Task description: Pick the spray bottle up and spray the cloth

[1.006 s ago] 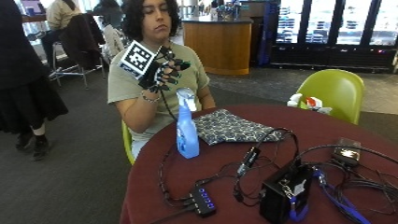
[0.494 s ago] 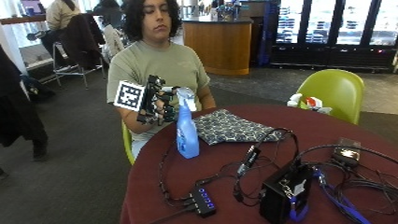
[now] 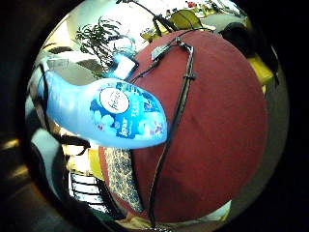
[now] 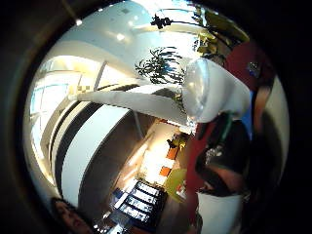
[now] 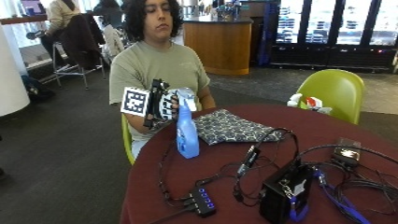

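Gloved right hand is now at the neck of the one blue spray bottle, its fingers curled toward the white trigger head, though whether they already grip it I cannot tell; half a second ago it was a little farther from the bottle. One bottle stands upright on the round red table, just beside one patterned cloth lying flat to its right. Its label carries a round white logo, not readable.

The spray bottle is glossy translucent blue plastic with a smooth white plastic head. The cloth is matt patterned fabric. The bench carries a matt dark red covering.
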Demonstrator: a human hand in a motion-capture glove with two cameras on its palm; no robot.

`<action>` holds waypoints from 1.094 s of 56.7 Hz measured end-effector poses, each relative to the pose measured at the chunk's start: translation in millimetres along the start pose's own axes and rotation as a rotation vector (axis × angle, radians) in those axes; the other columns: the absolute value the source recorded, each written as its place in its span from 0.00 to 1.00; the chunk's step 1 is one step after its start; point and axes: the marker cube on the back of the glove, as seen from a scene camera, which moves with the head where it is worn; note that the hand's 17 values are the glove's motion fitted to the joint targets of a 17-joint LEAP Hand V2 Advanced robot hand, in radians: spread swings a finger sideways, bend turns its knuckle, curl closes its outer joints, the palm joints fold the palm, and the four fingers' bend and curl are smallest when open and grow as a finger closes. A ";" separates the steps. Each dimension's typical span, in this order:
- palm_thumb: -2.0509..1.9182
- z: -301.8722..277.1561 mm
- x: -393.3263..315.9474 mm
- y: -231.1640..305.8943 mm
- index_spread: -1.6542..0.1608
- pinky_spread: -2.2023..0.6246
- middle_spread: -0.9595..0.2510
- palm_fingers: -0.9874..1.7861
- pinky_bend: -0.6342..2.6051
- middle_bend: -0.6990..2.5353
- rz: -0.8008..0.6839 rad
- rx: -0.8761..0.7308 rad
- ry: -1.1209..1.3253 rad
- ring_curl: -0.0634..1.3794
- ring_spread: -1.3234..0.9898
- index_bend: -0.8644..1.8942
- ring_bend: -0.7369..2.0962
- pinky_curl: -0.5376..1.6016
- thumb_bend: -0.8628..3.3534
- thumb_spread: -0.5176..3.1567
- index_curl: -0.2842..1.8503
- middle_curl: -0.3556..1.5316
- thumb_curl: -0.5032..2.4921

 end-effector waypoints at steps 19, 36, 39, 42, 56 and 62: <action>0.78 2.1 -1.5 -5.2 0.79 0.72 0.62 0.81 0.50 0.50 -0.006 0.019 -0.027 0.53 0.48 0.63 0.64 0.58 0.21 0.40 0.42 0.61 0.40; 0.74 -31.4 -10.0 37.3 0.79 0.71 0.63 0.74 0.51 0.47 -0.119 -0.174 0.175 0.53 0.49 0.56 0.63 0.59 0.19 0.39 0.43 0.62 0.41; 0.73 -34.5 -13.4 36.5 0.79 0.71 0.64 0.73 0.49 0.44 -0.137 -0.192 0.231 0.52 0.49 0.52 0.62 0.58 0.19 0.39 0.42 0.60 0.40; 0.73 -39.0 -16.2 39.5 0.78 0.70 0.65 0.72 0.48 0.41 -0.158 -0.261 0.282 0.49 0.49 0.48 0.59 0.56 0.19 0.39 0.40 0.57 0.40; 0.71 -70.8 -23.4 71.5 0.75 0.72 0.74 0.64 0.39 0.29 -0.301 -0.490 0.608 0.38 0.52 0.38 0.46 0.48 0.20 0.43 0.36 0.47 0.38; 0.70 -89.5 -24.7 76.2 0.73 0.77 0.77 0.60 0.35 0.27 -0.372 -0.544 0.741 0.34 0.54 0.38 0.41 0.45 0.20 0.44 0.35 0.44 0.36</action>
